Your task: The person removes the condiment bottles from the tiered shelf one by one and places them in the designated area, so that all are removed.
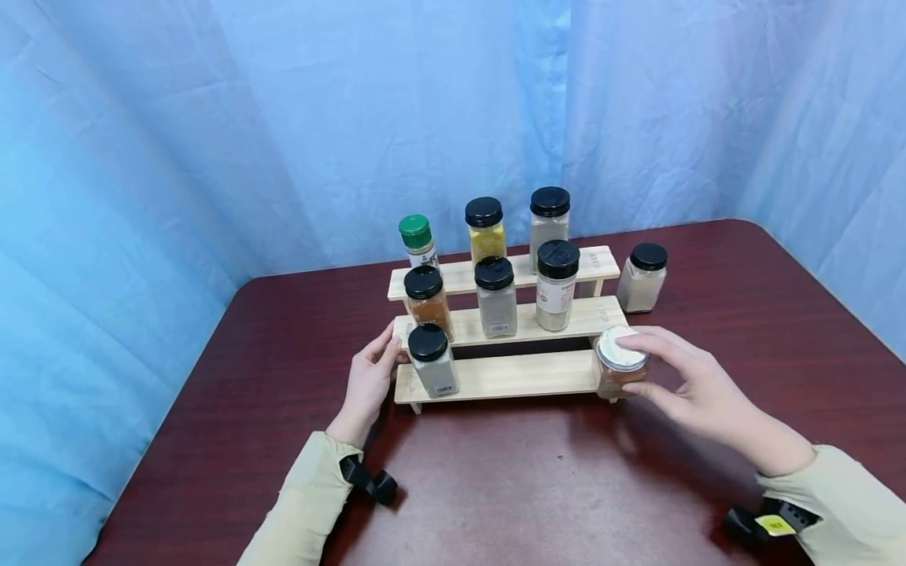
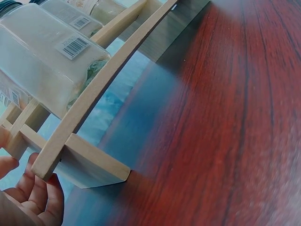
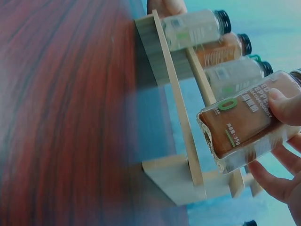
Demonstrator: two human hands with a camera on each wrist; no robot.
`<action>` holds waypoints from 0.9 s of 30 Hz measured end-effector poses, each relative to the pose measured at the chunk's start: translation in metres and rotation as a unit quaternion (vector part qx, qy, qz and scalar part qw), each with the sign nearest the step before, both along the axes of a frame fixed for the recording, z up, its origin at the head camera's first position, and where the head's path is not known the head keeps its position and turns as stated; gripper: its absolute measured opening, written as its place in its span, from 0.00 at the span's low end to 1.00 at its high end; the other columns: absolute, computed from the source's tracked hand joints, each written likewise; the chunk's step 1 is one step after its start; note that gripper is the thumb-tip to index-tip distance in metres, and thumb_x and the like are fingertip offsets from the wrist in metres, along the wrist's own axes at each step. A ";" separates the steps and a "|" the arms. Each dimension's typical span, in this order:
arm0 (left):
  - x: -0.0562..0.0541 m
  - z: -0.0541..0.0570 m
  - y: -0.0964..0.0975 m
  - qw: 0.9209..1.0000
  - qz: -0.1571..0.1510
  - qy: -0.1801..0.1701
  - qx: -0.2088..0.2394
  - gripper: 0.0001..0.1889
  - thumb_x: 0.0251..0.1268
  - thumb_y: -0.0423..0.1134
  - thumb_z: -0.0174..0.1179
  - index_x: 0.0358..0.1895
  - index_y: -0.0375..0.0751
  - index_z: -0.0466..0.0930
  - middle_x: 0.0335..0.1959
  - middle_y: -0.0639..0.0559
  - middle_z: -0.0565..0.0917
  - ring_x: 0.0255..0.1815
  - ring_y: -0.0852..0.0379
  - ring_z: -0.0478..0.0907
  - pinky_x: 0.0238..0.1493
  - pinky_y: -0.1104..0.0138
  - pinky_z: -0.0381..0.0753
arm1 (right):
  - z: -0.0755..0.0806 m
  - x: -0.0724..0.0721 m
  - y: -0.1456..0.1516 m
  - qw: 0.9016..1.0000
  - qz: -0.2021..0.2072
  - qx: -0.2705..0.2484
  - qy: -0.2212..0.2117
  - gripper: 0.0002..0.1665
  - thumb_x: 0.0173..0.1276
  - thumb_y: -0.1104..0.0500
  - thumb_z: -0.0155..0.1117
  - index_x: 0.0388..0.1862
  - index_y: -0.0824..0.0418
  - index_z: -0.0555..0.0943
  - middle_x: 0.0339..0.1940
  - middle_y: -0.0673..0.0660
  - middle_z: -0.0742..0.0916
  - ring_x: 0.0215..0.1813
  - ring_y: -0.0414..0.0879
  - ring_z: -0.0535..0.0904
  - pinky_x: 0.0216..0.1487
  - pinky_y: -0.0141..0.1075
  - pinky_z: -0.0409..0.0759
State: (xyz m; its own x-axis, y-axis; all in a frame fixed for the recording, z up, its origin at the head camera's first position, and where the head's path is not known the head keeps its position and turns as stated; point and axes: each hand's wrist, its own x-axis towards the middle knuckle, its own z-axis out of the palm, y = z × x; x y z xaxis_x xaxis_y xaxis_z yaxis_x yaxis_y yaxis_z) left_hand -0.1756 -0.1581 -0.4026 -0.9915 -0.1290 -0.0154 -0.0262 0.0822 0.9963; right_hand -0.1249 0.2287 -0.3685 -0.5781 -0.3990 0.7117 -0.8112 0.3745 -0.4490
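My right hand [image 1: 697, 385] grips a clear square jar [image 3: 249, 113] of reddish-brown powder between thumb and fingers. In the head view its white top [image 1: 621, 348] overlaps the right end of the lowest tier of a three-tier wooden spice rack [image 1: 527, 376]. My left hand [image 1: 370, 381] holds the left end of the rack, with curled fingers [image 2: 52, 197] at the board's end in the left wrist view. Close to that hand, a black-lidded jar of pale powder [image 1: 440, 373] stands on the lowest tier.
On the middle tier stand an orange-brown jar [image 1: 430, 306], a grey jar [image 1: 498, 303] and a round white-labelled shaker [image 1: 555, 295]. The top tier bears a green-capped bottle [image 1: 422, 251], a yellow jar [image 1: 488, 240] and another jar [image 1: 548, 232]. One jar [image 1: 642, 283] stands on the table [image 1: 510, 479] right of the rack.
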 end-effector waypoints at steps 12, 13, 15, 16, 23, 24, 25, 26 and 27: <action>0.000 0.001 0.000 1.000 0.002 -0.005 -0.002 0.23 0.73 0.38 0.51 0.69 0.44 0.66 0.44 0.51 0.83 0.30 0.70 0.76 0.34 0.73 0.75 | -0.004 0.002 0.025 0.999 -0.038 0.028 -0.007 0.35 0.63 0.40 0.56 0.53 0.69 0.76 0.59 0.37 0.74 0.58 0.27 0.70 0.53 0.15 0.68; 0.000 0.001 0.000 1.000 0.002 -0.006 -0.001 0.23 0.73 0.38 0.50 0.69 0.44 0.66 0.45 0.50 0.83 0.30 0.71 0.77 0.34 0.73 0.75 | -0.004 0.002 0.027 0.999 -0.041 0.029 -0.009 0.35 0.63 0.40 0.56 0.53 0.69 0.76 0.60 0.37 0.74 0.58 0.26 0.70 0.52 0.15 0.68; 0.001 0.000 0.000 1.000 0.005 -0.008 0.000 0.23 0.73 0.38 0.50 0.69 0.44 0.66 0.46 0.50 0.83 0.30 0.71 0.77 0.34 0.73 0.75 | -0.003 0.002 0.029 0.998 -0.046 0.029 -0.010 0.36 0.62 0.40 0.56 0.54 0.70 0.76 0.59 0.36 0.73 0.57 0.26 0.70 0.52 0.15 0.68; 0.001 0.000 0.000 1.000 0.007 -0.008 0.000 0.23 0.73 0.38 0.50 0.69 0.44 0.66 0.46 0.50 0.82 0.30 0.71 0.77 0.34 0.73 0.75 | -0.003 0.002 0.031 0.998 -0.046 0.027 -0.012 0.36 0.62 0.40 0.57 0.53 0.70 0.76 0.60 0.36 0.73 0.57 0.25 0.70 0.52 0.15 0.68; 0.000 0.000 -0.001 1.000 -0.005 -0.007 0.004 0.23 0.73 0.39 0.51 0.69 0.45 0.66 0.46 0.48 0.82 0.32 0.69 0.77 0.35 0.74 0.77 | -0.001 0.003 0.039 0.998 -0.060 0.029 -0.014 0.39 0.62 0.38 0.54 0.54 0.72 0.75 0.60 0.35 0.73 0.55 0.24 0.71 0.50 0.14 0.69; 0.000 -0.001 -0.001 1.000 -0.007 -0.007 0.004 0.23 0.73 0.40 0.51 0.69 0.46 0.66 0.44 0.48 0.82 0.32 0.69 0.77 0.35 0.74 0.77 | -0.001 0.003 0.041 0.997 -0.062 0.031 -0.014 0.40 0.62 0.37 0.53 0.54 0.72 0.75 0.60 0.35 0.73 0.55 0.24 0.71 0.50 0.14 0.69; 0.000 -0.001 -0.001 1.000 -0.008 -0.006 0.002 0.23 0.73 0.40 0.51 0.69 0.45 0.66 0.43 0.49 0.83 0.32 0.69 0.77 0.35 0.74 0.77 | -0.001 0.003 0.042 0.997 -0.064 0.034 -0.013 0.40 0.63 0.36 0.52 0.54 0.71 0.75 0.60 0.34 0.73 0.55 0.24 0.70 0.50 0.14 0.68; 0.000 -0.001 -0.001 1.000 -0.008 -0.006 0.002 0.23 0.73 0.40 0.51 0.69 0.45 0.66 0.42 0.52 0.83 0.32 0.69 0.77 0.35 0.74 0.77 | -0.002 0.003 0.043 0.997 -0.065 0.035 -0.014 0.40 0.62 0.36 0.53 0.54 0.71 0.75 0.60 0.34 0.73 0.55 0.24 0.70 0.50 0.14 0.68; 0.000 -0.001 -0.001 1.000 -0.008 -0.006 0.002 0.23 0.72 0.39 0.51 0.69 0.45 0.66 0.39 0.54 0.83 0.32 0.69 0.77 0.35 0.74 0.76 | -0.002 0.003 0.044 0.997 -0.066 0.038 -0.014 0.40 0.62 0.37 0.53 0.54 0.71 0.76 0.60 0.34 0.73 0.55 0.24 0.70 0.50 0.14 0.68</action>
State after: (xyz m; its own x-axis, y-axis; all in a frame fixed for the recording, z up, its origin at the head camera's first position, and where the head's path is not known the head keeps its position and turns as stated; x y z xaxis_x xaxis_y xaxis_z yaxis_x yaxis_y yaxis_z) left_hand -0.1759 -0.1589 -0.4033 -0.9932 -0.1133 -0.0276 -0.0366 0.0780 0.9963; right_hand -0.1214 0.2725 -0.3706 -0.6481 -0.3696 0.6659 -0.7402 0.5116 -0.4364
